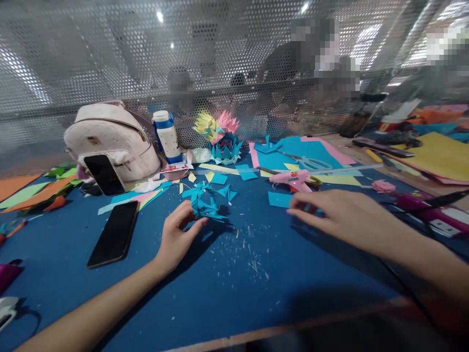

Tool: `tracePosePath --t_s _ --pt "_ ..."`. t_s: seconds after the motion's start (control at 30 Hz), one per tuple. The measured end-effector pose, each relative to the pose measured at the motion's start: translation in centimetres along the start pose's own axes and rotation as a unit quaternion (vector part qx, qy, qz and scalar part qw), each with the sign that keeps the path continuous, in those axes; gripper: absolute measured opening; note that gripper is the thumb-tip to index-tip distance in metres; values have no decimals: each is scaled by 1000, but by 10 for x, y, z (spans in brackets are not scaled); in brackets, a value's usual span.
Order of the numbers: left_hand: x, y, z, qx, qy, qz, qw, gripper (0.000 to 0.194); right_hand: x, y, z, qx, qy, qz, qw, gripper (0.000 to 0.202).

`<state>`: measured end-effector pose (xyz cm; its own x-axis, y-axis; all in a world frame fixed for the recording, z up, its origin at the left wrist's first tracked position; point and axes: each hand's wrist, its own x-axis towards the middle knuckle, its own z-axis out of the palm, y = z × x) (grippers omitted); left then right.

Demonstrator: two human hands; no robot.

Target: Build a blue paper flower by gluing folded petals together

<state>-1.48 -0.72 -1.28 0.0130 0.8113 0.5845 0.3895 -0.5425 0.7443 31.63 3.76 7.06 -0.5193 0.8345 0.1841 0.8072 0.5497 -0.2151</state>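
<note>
My left hand [179,234] holds a folded blue paper piece [205,201] with pointed tips, the thumb below it and fingers behind. A smaller blue folded piece [227,193] lies just right of it. My right hand [322,210] hovers over the table's right part, fingers bent and thumb near the index finger; a bit of blue shows by its fingers, too small to make out. Behind its fingertips lies a blue paper rectangle [280,199], and a pink glue gun [291,180] rests just beyond. A pink paper rose [383,186] sits behind the right wrist.
A pale backpack [113,132], a bottle [167,139] and paper flowers [225,139] stand along the perforated panel. Two phones, one flat [114,234], are on the left. Blue scissors [313,163] lie at the back; a purple power strip [432,212] and black cable are right.
</note>
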Motion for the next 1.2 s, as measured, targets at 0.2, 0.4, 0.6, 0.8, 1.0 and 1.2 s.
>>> tracePosePath --t_s 0.2,0.4,0.6,0.8,1.0,1.2 --pt "-2 0 0 -1 2 8 1000 16 86 -35 34 4 -56 -102 993 20" --pt "-3 -2 -1 4 -6 15 1000 12 153 -35 73 29 -89 -62 994 13" --pt "-3 -2 1 4 -15 11 1000 19 162 -24 85 81 -134 -57 986 7" --pt "-3 -3 1 4 -13 7 1000 19 164 -18 81 96 -165 -51 980 25" --pt "-2 -2 1 7 -10 18 1000 10 160 -16 79 109 -202 -61 971 11" --pt "-2 -3 1 1 -13 20 1000 10 155 -13 75 111 -214 -48 969 4"
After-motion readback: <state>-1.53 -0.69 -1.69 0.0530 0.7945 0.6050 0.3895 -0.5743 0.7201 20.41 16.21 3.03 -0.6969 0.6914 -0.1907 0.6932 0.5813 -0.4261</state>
